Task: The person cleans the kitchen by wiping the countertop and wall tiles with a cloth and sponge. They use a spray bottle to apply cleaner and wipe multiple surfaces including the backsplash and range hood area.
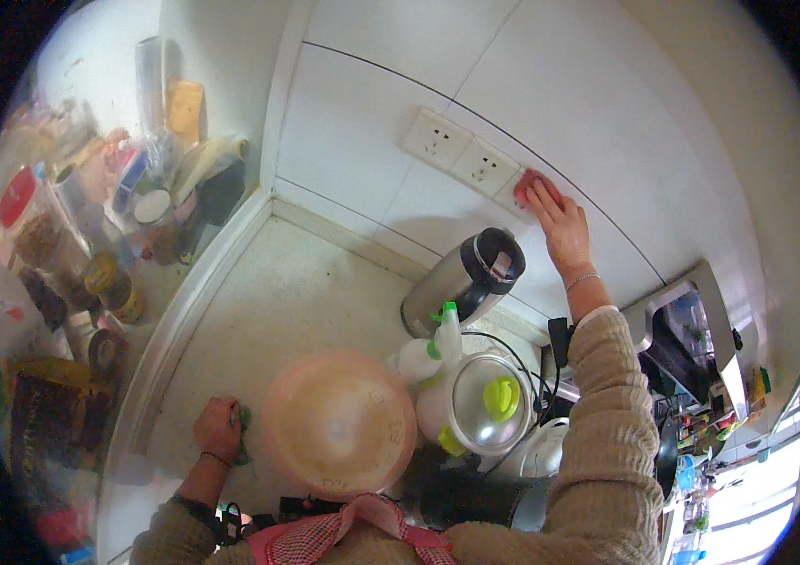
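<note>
My right hand [561,224] presses a red cloth [538,189] against the tiled wall, at the right end of a row of white wall sockets [462,154]. Low on the left, my left hand [220,429] rests on the pale countertop [266,282], its fingers closed around something green [244,426], mostly hidden. Between the hands stand a tall steel and black flask [460,282], a white spray bottle with a green nozzle [449,335] and a pinkish round basin [338,422].
A pot with a metal lid and lime-green knob [501,399] stands right of the basin, black cables beside it. Left, behind a raised pale frame [178,318], lie many jars and bags, including a red-lidded container [16,196]. A range hood [686,339] juts out at right.
</note>
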`<state>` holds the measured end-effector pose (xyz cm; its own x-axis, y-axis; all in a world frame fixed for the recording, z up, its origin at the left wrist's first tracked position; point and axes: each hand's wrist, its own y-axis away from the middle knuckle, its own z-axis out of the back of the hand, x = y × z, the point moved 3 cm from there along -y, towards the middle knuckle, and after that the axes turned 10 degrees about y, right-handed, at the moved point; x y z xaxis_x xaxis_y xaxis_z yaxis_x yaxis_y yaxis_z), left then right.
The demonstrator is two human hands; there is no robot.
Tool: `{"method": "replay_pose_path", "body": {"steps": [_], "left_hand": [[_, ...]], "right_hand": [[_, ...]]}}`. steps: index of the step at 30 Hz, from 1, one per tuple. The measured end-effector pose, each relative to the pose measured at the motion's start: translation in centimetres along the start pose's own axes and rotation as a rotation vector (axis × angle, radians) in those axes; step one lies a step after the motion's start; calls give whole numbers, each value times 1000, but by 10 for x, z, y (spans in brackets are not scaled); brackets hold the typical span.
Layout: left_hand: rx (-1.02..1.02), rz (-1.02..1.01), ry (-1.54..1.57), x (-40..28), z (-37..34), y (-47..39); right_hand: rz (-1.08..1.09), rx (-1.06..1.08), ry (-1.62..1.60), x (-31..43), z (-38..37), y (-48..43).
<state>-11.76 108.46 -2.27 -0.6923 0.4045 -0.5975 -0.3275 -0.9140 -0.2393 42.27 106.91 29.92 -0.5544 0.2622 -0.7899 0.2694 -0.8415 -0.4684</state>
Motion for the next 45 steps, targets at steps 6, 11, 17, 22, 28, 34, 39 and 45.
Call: {"method": "replay_pose_path", "body": {"steps": [6,11,17,22,28,34,39,45], "left_hand": [[-3,17,61,2,4,5],[50,40,45,2,1,3],[38,30,62,5,-3,0],[5,-12,-20,7,-4,6],[30,4,61,0,3,3],[22,-5,71,5,-1,3],[25,9,102,3,2,1],[-19,29,88,-2,7,2]], "right_hand": [[-23,-7,-86,-8,-11,30],[112,-106,-124,-4,7,-5],[92,-110,-41,25,8,-58],[240,-104,-92,23,5,-55],[251,-5,-114,31,-10,-44],[325,23,-276,37,7,-51],[606,314,-245,40,1,-58],[385,-105,-354,51,41,-96]]}}
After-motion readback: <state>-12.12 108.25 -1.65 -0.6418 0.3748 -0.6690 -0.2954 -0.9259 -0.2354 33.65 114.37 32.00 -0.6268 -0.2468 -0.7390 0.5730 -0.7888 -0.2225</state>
